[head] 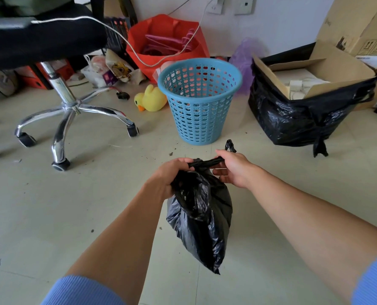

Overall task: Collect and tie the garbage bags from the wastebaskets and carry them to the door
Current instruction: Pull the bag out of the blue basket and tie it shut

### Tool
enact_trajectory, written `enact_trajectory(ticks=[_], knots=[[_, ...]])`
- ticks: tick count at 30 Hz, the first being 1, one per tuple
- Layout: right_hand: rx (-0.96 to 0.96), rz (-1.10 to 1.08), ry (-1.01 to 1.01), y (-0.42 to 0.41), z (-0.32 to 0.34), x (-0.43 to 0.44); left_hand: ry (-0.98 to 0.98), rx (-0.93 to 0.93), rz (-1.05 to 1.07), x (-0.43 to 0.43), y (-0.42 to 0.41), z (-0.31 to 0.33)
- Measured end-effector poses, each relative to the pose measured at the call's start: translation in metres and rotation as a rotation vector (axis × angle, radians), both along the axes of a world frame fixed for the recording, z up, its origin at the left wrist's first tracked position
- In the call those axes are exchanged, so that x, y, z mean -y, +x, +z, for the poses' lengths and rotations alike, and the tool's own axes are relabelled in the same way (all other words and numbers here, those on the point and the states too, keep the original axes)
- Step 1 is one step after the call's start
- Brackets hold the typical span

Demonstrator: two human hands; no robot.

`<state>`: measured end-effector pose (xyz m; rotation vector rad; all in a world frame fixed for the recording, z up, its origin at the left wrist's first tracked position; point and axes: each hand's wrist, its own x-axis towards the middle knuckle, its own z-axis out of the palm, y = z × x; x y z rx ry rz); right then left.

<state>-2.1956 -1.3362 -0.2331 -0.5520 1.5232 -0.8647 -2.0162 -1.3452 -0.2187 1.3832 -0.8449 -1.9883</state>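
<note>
One head-worn wide-angle view faces forward and down at the pale tiled floor. Close at centre, the left hand and right hand grip a black plastic garbage bag; a blue perforated plastic wastebasket stands near at 12 o'clock.

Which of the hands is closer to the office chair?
Left. The left hand grips the black garbage bag by its neck, right of the office chair; the right hand holds the bag's tie farther right.
</note>
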Motion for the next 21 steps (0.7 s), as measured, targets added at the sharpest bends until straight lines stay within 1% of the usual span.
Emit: enact_trajectory(ticks=[5, 7, 9, 11, 13, 15, 17, 19, 21], knots=[[0.034, -0.084, -0.006, -0.008, 0.002, -0.001, 0.106, -0.223, -0.107, -0.002, 0.012, 0.002], [0.064, -0.100, -0.011, -0.011, 0.002, -0.002, 0.109, -0.325, -0.135, -0.001, 0.016, -0.004], [0.084, -0.108, -0.012, -0.014, 0.004, -0.004, 0.060, -0.323, -0.162, -0.001, 0.015, -0.009], [0.070, -0.104, -0.005, -0.016, 0.008, -0.006, 0.038, -0.280, -0.163, -0.002, 0.012, -0.010], [0.009, -0.090, 0.003, -0.015, 0.009, -0.008, 0.017, -0.188, -0.153, -0.004, 0.007, -0.004], [-0.004, -0.095, 0.021, -0.013, 0.006, -0.007, -0.022, -0.032, -0.159, -0.003, 0.003, -0.004], [0.016, -0.089, 0.033, -0.009, 0.001, -0.006, -0.107, 0.246, -0.157, -0.001, 0.000, -0.009], [-0.009, -0.049, 0.031, -0.004, -0.002, -0.006, -0.223, 0.528, -0.134, 0.002, -0.004, -0.012], [-0.035, -0.006, 0.023, 0.003, -0.003, -0.007, -0.398, 0.739, -0.135, 0.003, -0.009, -0.014]])
